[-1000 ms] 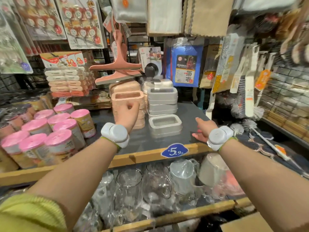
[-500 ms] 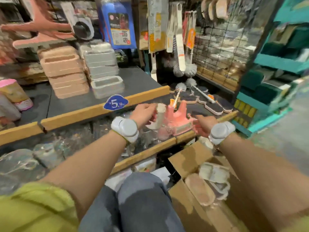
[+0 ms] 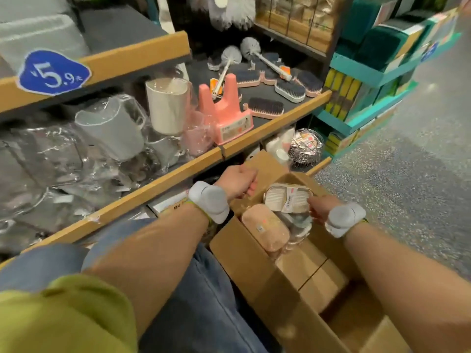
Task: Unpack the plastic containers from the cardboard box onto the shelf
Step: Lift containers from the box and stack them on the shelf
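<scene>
In front of my knees, the wooden-edged shelf [image 3: 158, 183] runs across, crowded with clear wrapped jugs [image 3: 112, 128], a cream cup [image 3: 167, 105] and one pink stool-shaped piece [image 3: 225, 115], with several brushes [image 3: 266, 108] behind it. Below on my right sits the open cardboard box [image 3: 257, 266], its flap against the shelf edge. I count two containers on top inside it: a pink one [image 3: 265, 226] and a cream one [image 3: 286, 198], with more unclear beneath. My left hand [image 3: 238, 183] is curled loosely over the box's far flap; my right hand [image 3: 321, 207] touches the cream container's edge, though whether it actually grips I cannot tell.
</scene>
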A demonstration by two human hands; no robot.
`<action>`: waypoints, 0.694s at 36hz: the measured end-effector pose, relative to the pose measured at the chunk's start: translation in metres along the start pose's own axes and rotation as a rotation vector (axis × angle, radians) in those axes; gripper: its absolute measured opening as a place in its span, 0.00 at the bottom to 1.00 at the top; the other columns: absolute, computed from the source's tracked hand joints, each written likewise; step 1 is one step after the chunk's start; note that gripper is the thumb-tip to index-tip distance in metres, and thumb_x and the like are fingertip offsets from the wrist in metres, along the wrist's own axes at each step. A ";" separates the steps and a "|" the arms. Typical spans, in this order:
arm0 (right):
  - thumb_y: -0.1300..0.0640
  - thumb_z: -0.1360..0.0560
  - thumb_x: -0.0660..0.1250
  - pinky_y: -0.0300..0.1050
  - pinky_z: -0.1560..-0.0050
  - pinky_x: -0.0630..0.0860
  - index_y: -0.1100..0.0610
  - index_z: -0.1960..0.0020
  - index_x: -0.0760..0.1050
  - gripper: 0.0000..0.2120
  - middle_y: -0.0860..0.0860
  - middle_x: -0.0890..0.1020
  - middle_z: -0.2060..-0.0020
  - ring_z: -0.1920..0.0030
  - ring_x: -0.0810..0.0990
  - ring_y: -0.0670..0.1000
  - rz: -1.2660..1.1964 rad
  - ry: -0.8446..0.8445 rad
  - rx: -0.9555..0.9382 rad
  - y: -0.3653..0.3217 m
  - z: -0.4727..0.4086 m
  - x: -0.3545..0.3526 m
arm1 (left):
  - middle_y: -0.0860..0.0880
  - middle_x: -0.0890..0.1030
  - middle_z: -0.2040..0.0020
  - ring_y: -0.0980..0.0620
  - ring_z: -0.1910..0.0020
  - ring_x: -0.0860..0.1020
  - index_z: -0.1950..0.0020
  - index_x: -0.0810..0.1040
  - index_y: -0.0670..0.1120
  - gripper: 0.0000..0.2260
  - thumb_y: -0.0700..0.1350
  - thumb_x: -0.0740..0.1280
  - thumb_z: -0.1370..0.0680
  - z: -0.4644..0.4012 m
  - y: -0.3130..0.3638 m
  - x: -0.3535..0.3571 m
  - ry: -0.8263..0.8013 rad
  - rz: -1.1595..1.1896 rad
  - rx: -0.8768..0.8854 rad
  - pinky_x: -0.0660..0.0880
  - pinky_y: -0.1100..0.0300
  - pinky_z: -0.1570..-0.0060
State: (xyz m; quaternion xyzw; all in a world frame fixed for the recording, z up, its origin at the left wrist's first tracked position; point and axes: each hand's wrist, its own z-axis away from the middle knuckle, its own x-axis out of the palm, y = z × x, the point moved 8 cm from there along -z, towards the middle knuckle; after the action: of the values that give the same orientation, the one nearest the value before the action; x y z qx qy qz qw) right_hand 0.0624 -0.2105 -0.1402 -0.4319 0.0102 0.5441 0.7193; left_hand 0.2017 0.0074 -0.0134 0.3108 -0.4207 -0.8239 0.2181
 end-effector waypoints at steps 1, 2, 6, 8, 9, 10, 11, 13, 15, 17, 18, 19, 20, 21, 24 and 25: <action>0.52 0.34 0.65 0.55 0.48 0.78 0.67 0.41 0.75 0.26 0.59 0.79 0.59 0.58 0.76 0.55 0.008 0.010 0.001 0.010 -0.011 -0.001 | 0.49 0.75 0.65 0.54 0.69 0.72 0.59 0.73 0.45 0.13 0.49 0.57 0.19 -0.004 -0.002 0.006 -0.012 -0.016 -0.009 0.68 0.66 0.69; 0.54 0.32 0.66 0.55 0.46 0.77 0.68 0.41 0.75 0.24 0.63 0.80 0.55 0.57 0.76 0.55 0.014 0.011 0.008 0.017 -0.014 0.000 | 0.49 0.75 0.65 0.54 0.69 0.73 0.60 0.74 0.45 0.13 0.49 0.57 0.19 -0.009 -0.004 0.011 -0.019 -0.024 -0.018 0.69 0.65 0.68; 0.56 0.26 0.63 0.61 0.38 0.74 0.70 0.41 0.75 0.20 0.67 0.79 0.42 0.47 0.80 0.63 0.001 0.031 0.021 0.011 -0.009 0.006 | 0.48 0.76 0.64 0.53 0.67 0.74 0.59 0.74 0.44 0.14 0.48 0.56 0.19 -0.021 -0.007 0.019 -0.007 -0.015 -0.055 0.70 0.63 0.65; 0.52 0.27 0.65 0.61 0.38 0.74 0.66 0.39 0.74 0.22 0.64 0.79 0.41 0.42 0.79 0.65 0.011 0.082 0.022 0.004 -0.011 0.006 | 0.47 0.77 0.63 0.52 0.65 0.74 0.59 0.74 0.44 0.13 0.48 0.56 0.19 -0.026 -0.009 0.019 0.012 -0.031 -0.064 0.70 0.63 0.64; 0.51 0.28 0.67 0.60 0.37 0.74 0.63 0.36 0.73 0.24 0.61 0.79 0.39 0.41 0.78 0.64 0.035 0.124 0.025 0.000 -0.011 0.004 | 0.47 0.76 0.63 0.50 0.64 0.75 0.59 0.74 0.44 0.13 0.48 0.56 0.19 -0.028 -0.012 0.020 0.011 -0.046 -0.071 0.71 0.62 0.64; 0.50 0.29 0.68 0.59 0.36 0.73 0.61 0.34 0.71 0.27 0.59 0.78 0.38 0.39 0.77 0.63 0.056 0.156 0.029 -0.004 -0.011 0.001 | 0.47 0.76 0.63 0.49 0.62 0.75 0.59 0.74 0.44 0.13 0.48 0.56 0.19 -0.031 -0.015 0.021 0.005 -0.057 -0.078 0.71 0.62 0.63; 0.51 0.31 0.70 0.58 0.35 0.72 0.60 0.31 0.69 0.31 0.57 0.77 0.36 0.38 0.77 0.63 0.070 0.160 0.016 -0.009 -0.014 0.002 | 0.47 0.76 0.63 0.49 0.61 0.75 0.58 0.74 0.44 0.13 0.48 0.56 0.19 -0.033 -0.017 0.022 -0.004 -0.058 -0.082 0.71 0.62 0.63; 0.51 0.34 0.71 0.59 0.36 0.72 0.57 0.29 0.66 0.35 0.56 0.77 0.35 0.38 0.77 0.62 0.109 0.123 -0.015 -0.018 -0.022 0.006 | 0.47 0.76 0.63 0.48 0.60 0.75 0.57 0.73 0.44 0.13 0.49 0.57 0.19 -0.037 -0.022 0.023 -0.018 -0.043 -0.092 0.71 0.62 0.63; 0.53 0.35 0.71 0.60 0.38 0.74 0.57 0.32 0.68 0.33 0.58 0.78 0.38 0.41 0.78 0.62 0.159 0.088 -0.037 -0.020 -0.033 0.010 | 0.46 0.76 0.62 0.48 0.60 0.74 0.59 0.73 0.44 0.14 0.50 0.57 0.19 -0.040 -0.026 0.023 -0.024 -0.020 -0.114 0.70 0.62 0.64; 0.55 0.34 0.71 0.59 0.40 0.76 0.57 0.36 0.72 0.27 0.59 0.79 0.41 0.43 0.80 0.62 0.186 0.065 -0.055 -0.026 -0.034 0.014 | 0.46 0.76 0.62 0.48 0.61 0.74 0.60 0.72 0.45 0.14 0.50 0.57 0.19 -0.042 -0.028 0.023 -0.025 -0.001 -0.140 0.70 0.62 0.64; 0.55 0.34 0.70 0.59 0.41 0.77 0.58 0.38 0.74 0.25 0.59 0.80 0.42 0.44 0.80 0.62 0.179 0.062 -0.061 -0.027 -0.033 0.016 | 0.46 0.75 0.63 0.48 0.62 0.74 0.61 0.72 0.44 0.14 0.49 0.57 0.19 -0.043 -0.028 0.023 -0.024 0.004 -0.154 0.70 0.62 0.64; 0.55 0.33 0.70 0.58 0.42 0.77 0.58 0.41 0.76 0.21 0.59 0.81 0.44 0.45 0.81 0.62 0.170 0.061 -0.073 -0.030 -0.029 0.018 | 0.46 0.75 0.64 0.49 0.63 0.74 0.61 0.72 0.44 0.14 0.49 0.57 0.19 -0.043 -0.030 0.024 -0.026 0.006 -0.167 0.70 0.62 0.65; 0.55 0.33 0.69 0.58 0.41 0.77 0.58 0.46 0.78 0.16 0.59 0.82 0.46 0.46 0.81 0.62 0.139 0.080 -0.073 -0.030 -0.027 0.017 | 0.47 0.75 0.64 0.49 0.63 0.74 0.60 0.73 0.44 0.14 0.48 0.57 0.19 -0.043 -0.030 0.025 -0.029 0.004 -0.174 0.70 0.62 0.65; 0.55 0.32 0.69 0.58 0.41 0.77 0.57 0.53 0.77 0.09 0.58 0.82 0.47 0.47 0.81 0.62 0.096 0.108 -0.067 -0.029 -0.027 0.018 | 0.47 0.75 0.65 0.49 0.63 0.74 0.59 0.73 0.43 0.13 0.47 0.56 0.19 -0.043 -0.030 0.026 -0.028 0.003 -0.178 0.70 0.63 0.65; 0.48 0.35 0.67 0.61 0.42 0.76 0.51 0.64 0.68 0.10 0.57 0.80 0.53 0.47 0.80 0.64 -0.061 0.190 -0.014 -0.019 -0.026 0.016 | 0.46 0.76 0.64 0.48 0.60 0.75 0.58 0.74 0.42 0.14 0.47 0.56 0.19 -0.045 -0.032 0.027 -0.019 -0.008 -0.176 0.71 0.62 0.64; 0.47 0.36 0.65 0.62 0.43 0.76 0.52 0.62 0.69 0.11 0.56 0.79 0.56 0.48 0.79 0.64 -0.095 0.197 -0.003 -0.017 -0.025 0.016 | 0.46 0.76 0.64 0.48 0.61 0.75 0.59 0.74 0.42 0.14 0.47 0.56 0.19 -0.045 -0.032 0.028 -0.018 -0.008 -0.177 0.71 0.62 0.64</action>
State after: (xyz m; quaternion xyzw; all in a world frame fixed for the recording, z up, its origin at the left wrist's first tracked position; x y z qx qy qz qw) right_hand 0.0938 -0.2149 -0.1535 -0.4842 0.0594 0.4642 0.7393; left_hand 0.2098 -0.0171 -0.0696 0.2845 -0.3470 -0.8614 0.2379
